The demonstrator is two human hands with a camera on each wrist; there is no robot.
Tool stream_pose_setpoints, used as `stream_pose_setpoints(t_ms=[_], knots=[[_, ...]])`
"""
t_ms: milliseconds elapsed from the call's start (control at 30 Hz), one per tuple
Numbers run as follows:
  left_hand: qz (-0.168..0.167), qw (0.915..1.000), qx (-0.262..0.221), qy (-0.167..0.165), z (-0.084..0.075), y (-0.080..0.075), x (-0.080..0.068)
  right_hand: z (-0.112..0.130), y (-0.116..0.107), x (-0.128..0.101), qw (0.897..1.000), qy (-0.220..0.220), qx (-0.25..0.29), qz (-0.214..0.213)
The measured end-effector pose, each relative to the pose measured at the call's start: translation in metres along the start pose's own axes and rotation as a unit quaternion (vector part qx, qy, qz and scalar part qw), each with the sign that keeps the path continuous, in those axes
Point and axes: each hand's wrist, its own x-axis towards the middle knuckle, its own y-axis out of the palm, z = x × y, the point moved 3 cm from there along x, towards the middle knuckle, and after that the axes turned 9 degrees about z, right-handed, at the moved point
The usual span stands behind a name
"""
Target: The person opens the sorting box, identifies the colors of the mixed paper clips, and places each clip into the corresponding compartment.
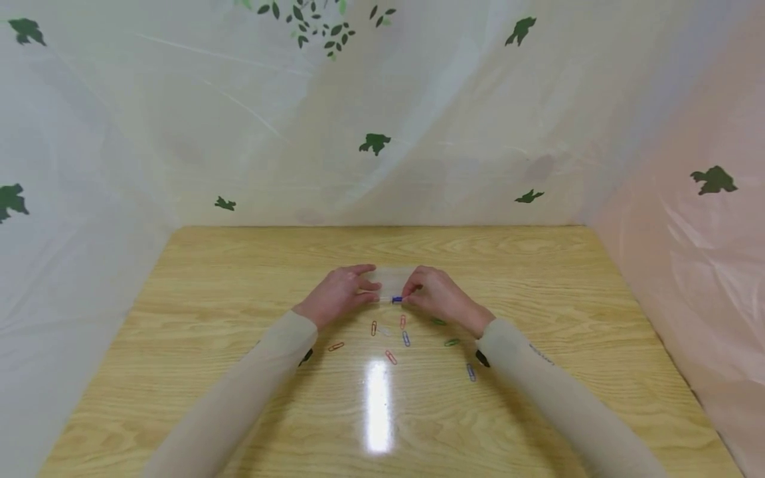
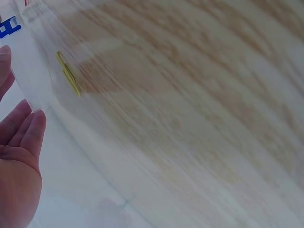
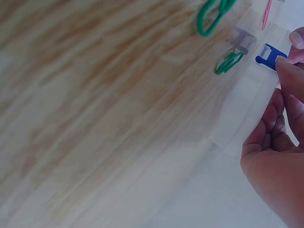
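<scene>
A small clear plastic bag (image 1: 391,281) is held just above the middle of the wooden table (image 1: 239,279). My left hand (image 1: 370,287) pinches the bag's left edge. My right hand (image 1: 410,296) pinches the blue slider (image 1: 397,299) on the bag's near edge. In the right wrist view, fingertips (image 3: 288,66) close on the blue slider (image 3: 268,56) at the bag (image 3: 247,109). In the left wrist view, the left hand (image 2: 19,142) is at the bag (image 2: 35,71), beside a yellow clip (image 2: 69,77); whether that clip is inside the bag I cannot tell.
Several coloured paper clips lie on the table in front of the hands: an orange one (image 1: 336,346), a blue one (image 1: 406,338), a green one (image 1: 451,342). Leaf-printed plastic sheeting (image 1: 374,143) walls the table at the back and on both sides.
</scene>
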Motion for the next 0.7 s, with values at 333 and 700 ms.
stream_pose_setpoints(t_ms=[333, 700], knots=[[-0.004, 1.0, -0.007, -0.005, -0.0036, 0.0, -0.0018, -0.0025, 0.0018, -0.0018, 1.0, -0.022, -0.006, -0.008], [-0.008, 0.9997, -0.02, -0.013, -0.0061, 0.0027, -0.0038, -0.0037, 0.0012, -0.0055, 1.0, -0.015, 0.012, 0.01]])
